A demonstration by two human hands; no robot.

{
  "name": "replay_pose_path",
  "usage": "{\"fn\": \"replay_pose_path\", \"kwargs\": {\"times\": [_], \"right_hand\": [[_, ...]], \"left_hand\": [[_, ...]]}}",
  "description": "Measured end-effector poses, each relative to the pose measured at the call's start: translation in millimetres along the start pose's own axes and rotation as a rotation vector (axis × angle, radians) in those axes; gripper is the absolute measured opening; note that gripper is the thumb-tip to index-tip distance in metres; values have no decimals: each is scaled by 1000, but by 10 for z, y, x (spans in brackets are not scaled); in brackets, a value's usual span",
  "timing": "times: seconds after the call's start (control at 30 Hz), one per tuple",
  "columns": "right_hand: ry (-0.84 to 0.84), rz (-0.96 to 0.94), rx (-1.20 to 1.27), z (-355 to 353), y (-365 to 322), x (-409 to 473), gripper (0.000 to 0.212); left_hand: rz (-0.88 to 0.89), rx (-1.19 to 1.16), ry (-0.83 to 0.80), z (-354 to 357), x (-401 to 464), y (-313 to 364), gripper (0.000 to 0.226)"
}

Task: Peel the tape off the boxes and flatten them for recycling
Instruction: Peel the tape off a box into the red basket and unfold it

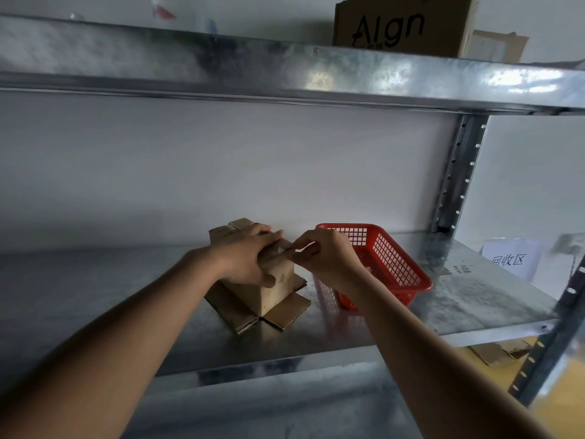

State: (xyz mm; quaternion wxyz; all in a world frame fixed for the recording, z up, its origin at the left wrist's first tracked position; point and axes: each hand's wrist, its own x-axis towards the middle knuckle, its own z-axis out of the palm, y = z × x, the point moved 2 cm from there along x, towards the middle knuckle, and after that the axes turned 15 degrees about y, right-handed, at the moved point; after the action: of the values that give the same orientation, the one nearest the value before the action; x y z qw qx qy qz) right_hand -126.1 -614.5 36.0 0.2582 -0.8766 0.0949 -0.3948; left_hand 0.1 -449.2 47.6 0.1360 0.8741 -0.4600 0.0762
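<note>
Cardboard box (269, 289) stands upright on the middle metal shelf (474, 299), just left of centre in the head view, with its lower flaps splayed flat on the shelf surface around its base. Your left hand (245, 259) lies over the top of the box, fingers reaching across the upper edge and the thumb pressed against the near face, so it grips the box. Your right hand (326, 256) sits at 3 o'clock from the left hand, at the box's top right edge; its thumb and fingertips are drawn together in a pinch on a pale strip of tape (286, 253) that runs along the top of the box. How much of the strip is free cannot be told.

A second cardboard piece (229, 231) sits just behind the box at 11 o'clock, touching or nearly touching it. A red mesh basket (395, 264) stands at 3 o'clock from the box, just beside it, partly behind your right wrist. Farther out at 3 o'clock a white paper sign (509, 259) with printed characters leans at the shelf's right end. At 1 o'clock, on the upper shelf (285, 68), stands a large carton (402, 23) with black lettering.
</note>
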Motion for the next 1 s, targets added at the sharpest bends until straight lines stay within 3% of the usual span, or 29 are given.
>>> {"fn": "replay_pose_path", "kwargs": {"times": [0.2,0.33,0.4,0.6,1.0], "right_hand": [[149,160,69,116,-77,-77,12],[58,185,94,189,-147,-74,27],[33,154,50,191,-179,-56,26],[-46,172,59,143,-180,79,8],[89,370,263,258,-162,-47,15]], "left_hand": [[-16,110,94,4,-48,37,119],[-15,273,249,9,-111,142,99],[-17,351,280,28,-139,169,103],[-31,286,131,-123,-205,-4,124],[-49,107,72,-63,-310,-164,124]]}}
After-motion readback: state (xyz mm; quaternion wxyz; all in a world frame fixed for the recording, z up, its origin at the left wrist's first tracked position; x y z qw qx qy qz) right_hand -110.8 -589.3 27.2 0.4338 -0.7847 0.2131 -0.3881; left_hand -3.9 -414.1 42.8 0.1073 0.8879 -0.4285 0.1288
